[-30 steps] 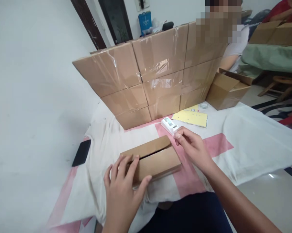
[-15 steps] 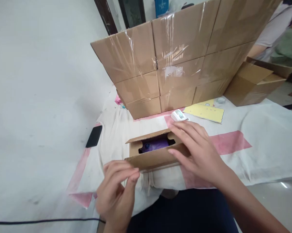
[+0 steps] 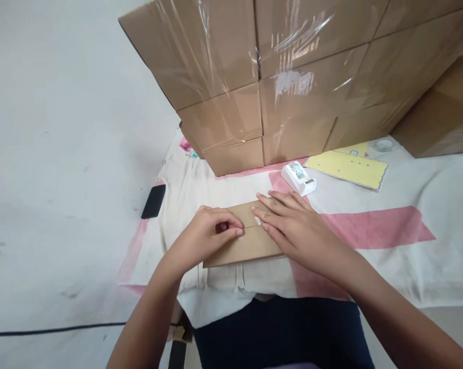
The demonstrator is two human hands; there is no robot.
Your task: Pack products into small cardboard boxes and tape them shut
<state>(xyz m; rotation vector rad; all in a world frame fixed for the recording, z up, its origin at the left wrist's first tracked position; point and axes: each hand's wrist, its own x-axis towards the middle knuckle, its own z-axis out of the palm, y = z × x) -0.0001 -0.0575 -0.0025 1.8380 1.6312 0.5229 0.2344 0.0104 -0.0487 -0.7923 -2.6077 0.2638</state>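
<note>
In the head view a small brown cardboard box (image 3: 250, 245) lies before me with its two top flaps folded down, meeting at a middle seam. My right hand (image 3: 295, 225) rests flat on the right part of the lid, fingers stretched out. A small whitish patch (image 3: 258, 220) shows on the seam by its fingertips. My left hand (image 3: 208, 233) is on the left part of the lid, thumb and forefinger pinched together at the seam. Whatever is between them, if anything, is too small to make out. The box's inside is hidden.
Behind the box stands a tall stack of taped cardboard boxes (image 3: 231, 115). A white tape dispenser (image 3: 298, 178), yellow sheets (image 3: 348, 168) and a clear tape roll (image 3: 383, 146) lie before it. A black phone (image 3: 153, 201) is at left; another carton (image 3: 442, 110) stands right.
The box's flaps have gone from upright to folded down, covering the purple item inside. My left hand has moved from the near left corner onto the lid. My right hand now lies flat.
</note>
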